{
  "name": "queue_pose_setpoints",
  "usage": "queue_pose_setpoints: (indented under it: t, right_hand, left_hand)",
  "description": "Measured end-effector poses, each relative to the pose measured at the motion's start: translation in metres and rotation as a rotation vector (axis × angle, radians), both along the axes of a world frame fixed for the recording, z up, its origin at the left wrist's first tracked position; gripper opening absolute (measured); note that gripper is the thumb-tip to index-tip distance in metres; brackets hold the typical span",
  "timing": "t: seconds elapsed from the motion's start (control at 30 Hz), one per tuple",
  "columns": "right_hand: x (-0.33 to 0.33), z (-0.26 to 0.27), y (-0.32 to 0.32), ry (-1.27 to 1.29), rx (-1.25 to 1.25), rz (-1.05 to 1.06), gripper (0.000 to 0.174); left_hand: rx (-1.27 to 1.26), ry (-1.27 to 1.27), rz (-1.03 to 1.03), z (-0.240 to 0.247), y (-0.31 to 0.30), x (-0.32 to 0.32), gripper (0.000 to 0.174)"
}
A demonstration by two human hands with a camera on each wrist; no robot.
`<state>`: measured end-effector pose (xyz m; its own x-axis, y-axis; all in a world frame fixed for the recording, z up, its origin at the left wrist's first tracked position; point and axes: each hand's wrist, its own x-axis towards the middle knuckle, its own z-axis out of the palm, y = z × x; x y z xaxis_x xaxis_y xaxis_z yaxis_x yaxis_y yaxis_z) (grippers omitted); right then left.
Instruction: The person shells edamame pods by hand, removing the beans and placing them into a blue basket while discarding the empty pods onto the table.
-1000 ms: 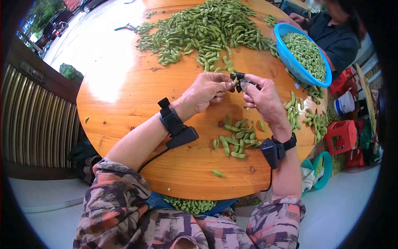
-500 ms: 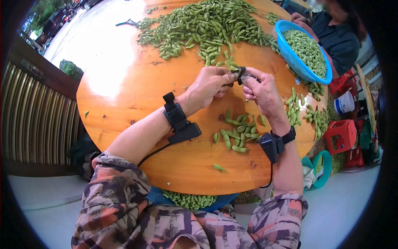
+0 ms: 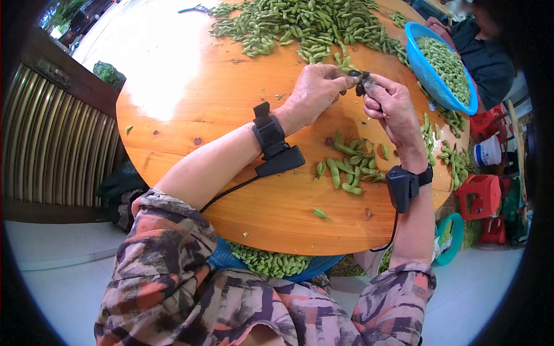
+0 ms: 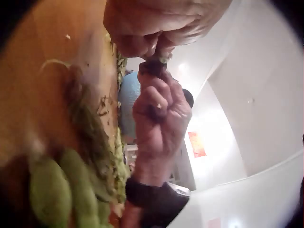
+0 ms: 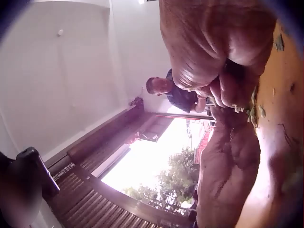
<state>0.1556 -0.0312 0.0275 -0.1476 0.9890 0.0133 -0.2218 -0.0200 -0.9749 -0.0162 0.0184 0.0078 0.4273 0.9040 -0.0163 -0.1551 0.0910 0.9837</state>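
Over the wooden table [image 3: 231, 138], both hands meet fingertip to fingertip. My left hand [image 3: 318, 92] has its thumb and fingers curled in a pinch. A small green end of a soybean pod [image 4: 164, 60] shows between the hands in the left wrist view; fingers hide the rest. From the other side, my right hand [image 3: 392, 106] pinches at the same spot, its other fingers folded in. Black pieces [image 3: 360, 86] sit at the right thumb and index fingertips. Below the hands lies a small cluster of loose pods [image 3: 355, 164].
A large heap of pods [image 3: 306, 26] covers the table's far side. At the right edge stands a blue basket [image 3: 411, 43] full of pods, with another person [image 3: 485, 57] behind it. Under the table's near edge sits a blue basin [image 3: 323, 268] of pods. Red stools [image 3: 482, 196] stand right.
The head view has shifted, so table and hands appear farther right and higher. Both hands stay together at the pod; the black pieces and fingertips have turned slightly.
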Motion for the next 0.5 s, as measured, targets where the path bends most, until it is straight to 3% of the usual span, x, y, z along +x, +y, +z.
queue_pose_setpoints:
  t: [0.13, 0.2, 0.27, 0.33, 0.5]
  right_hand:
    - [-0.002, -0.001, 0.0, -0.105, 0.036, -0.047, 0.023]
    - [-0.001, -0.003, 0.001, -0.022, 0.011, -0.013, 0.023]
    - [0.003, -0.002, 0.001, 0.056, -0.003, 0.013, 0.023]
    - [0.003, 0.001, 0.0, 0.209, -0.071, 0.051, 0.024]
    - [0.003, 0.01, -0.005, 0.288, -0.052, 0.086, 0.024]
  left_hand:
    - [0.058, 0.009, -0.032, -0.007, 0.002, 0.0, 0.019]
    - [0.027, -0.043, -0.057, -0.005, 0.0, 0.0, 0.018]
    - [-0.288, -0.272, -0.141, 0.0, -0.006, -0.002, 0.016]
    - [-0.332, -0.368, -0.201, -0.003, -0.004, -0.002, 0.015]
    - [-0.447, -0.52, -0.321, 0.0, -0.007, -0.003, 0.015]
